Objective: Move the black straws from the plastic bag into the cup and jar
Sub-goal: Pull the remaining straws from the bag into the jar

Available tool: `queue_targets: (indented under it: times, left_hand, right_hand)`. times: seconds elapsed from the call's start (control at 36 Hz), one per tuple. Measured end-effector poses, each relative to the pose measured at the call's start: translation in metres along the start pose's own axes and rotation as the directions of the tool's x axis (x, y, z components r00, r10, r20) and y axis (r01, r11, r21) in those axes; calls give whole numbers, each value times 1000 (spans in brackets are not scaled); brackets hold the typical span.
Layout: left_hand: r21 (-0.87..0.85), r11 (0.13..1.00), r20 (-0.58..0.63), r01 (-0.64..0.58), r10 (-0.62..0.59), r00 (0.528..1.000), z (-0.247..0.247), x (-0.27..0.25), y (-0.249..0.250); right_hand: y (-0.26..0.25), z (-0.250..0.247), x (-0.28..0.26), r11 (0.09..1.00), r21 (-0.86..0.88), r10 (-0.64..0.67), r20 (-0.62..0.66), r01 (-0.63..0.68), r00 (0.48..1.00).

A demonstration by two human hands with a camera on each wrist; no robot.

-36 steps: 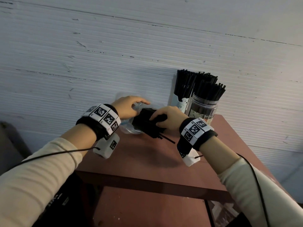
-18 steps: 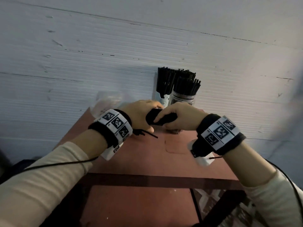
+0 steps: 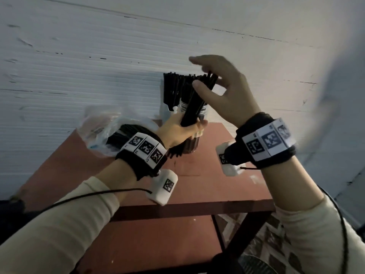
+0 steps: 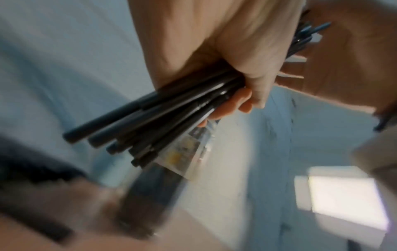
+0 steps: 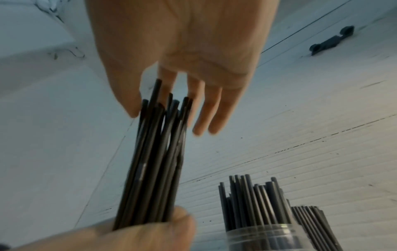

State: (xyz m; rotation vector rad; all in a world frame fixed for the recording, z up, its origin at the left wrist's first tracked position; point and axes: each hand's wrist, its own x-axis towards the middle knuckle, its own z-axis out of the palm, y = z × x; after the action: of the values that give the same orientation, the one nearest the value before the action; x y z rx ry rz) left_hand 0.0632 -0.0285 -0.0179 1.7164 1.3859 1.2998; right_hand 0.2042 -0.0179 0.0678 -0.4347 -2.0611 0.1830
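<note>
My left hand grips a bundle of black straws near its lower end and holds it upright in front of the clear jar. My right hand hovers open over the bundle's top ends, with the thumb beside them. In the right wrist view the straight fingers touch the straw tips. The left wrist view shows my left hand curled round the straws. The jar and the white cup behind it both hold black straws. The plastic bag lies at the left with straws inside.
Everything stands on a small red-brown table pushed against a white ribbed wall. The cup and jar stand at the table's back edge. A lower shelf shows beneath, and patterned floor at the right.
My left hand has lifted the straw bundle off the table and turned it upright by the jar. My right hand has let go of it and risen over the top ends.
</note>
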Motion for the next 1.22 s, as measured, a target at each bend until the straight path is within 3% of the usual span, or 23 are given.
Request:
queue_targets:
  times: [0.08,0.17,0.42,0.56,0.64,0.75,0.94,1.06,1.11,1.22]
  left_hand:
    - [-133,987,49,93,-87,995,12,-5,-5]
    - [-131,978,61,164,-157,986,17,-5,-22]
    - [-176,955,37,238,-235,971,17,0,-18]
    - [-25,945,134,325,-319,938,19,2,-34]
    - [-37,959,62,282,-280,958,20,1,-32]
    - [-125,987,-38,96,-101,994,14,-4,-20]
    - [13,1000,229,-15,11,973,-1,-6,-5]
    - [93,993,363,-79,40,931,-6,-5,7]
    - [125,985,366,-116,62,929,-6,-1,8]
    - [-2,998,298,-63,61,953,-3,2,10]
  right_hand:
    - [12,19,-5,997,-72,-19,128,28,992]
    - [25,36,-17,992,-128,36,263,-2,964]
    - [31,40,-19,994,-110,0,155,17,988]
    - [32,43,-26,998,-63,39,175,-29,984]
    - [27,35,-26,998,-15,58,137,-56,989]
    - [23,18,-26,957,176,217,94,-230,972]
    - [32,11,-27,945,109,288,171,-309,942]
    - [31,16,-26,951,112,239,331,-289,913]
    - [29,22,-23,956,113,204,403,-270,892]
    - [30,23,-9,975,82,165,362,-208,918]
